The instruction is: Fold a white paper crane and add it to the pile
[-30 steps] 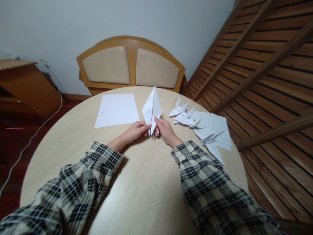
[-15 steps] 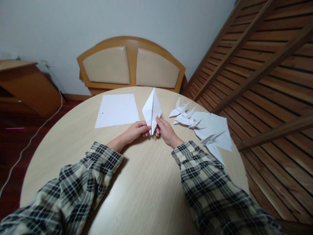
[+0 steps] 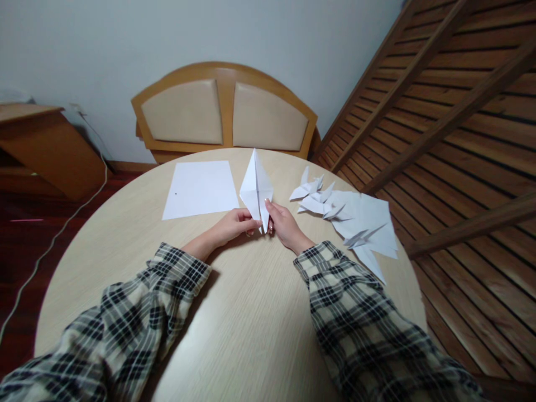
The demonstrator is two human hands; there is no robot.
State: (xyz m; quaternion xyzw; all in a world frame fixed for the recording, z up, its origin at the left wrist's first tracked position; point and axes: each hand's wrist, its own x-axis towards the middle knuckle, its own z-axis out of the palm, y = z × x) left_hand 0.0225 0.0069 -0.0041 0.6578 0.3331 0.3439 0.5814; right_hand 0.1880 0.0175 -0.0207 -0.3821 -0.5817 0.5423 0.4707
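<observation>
Fingers [image 3: 250,224] of left hand [image 3: 233,225] and right hand [image 3: 285,225] pinch the folded paper [image 3: 251,187] near its lower tip, forearms [image 3: 138,312] converging.

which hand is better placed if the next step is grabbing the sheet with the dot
Probably the left hand: it is nearer the dotted sheet, while the right hand is beyond the folded paper. Both hold that paper, so the left would need to release first.

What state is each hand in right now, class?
Left hand: closed, holding the folded white paper at its lower left.
Right hand: closed, holding the folded white paper at its lower right.
</observation>
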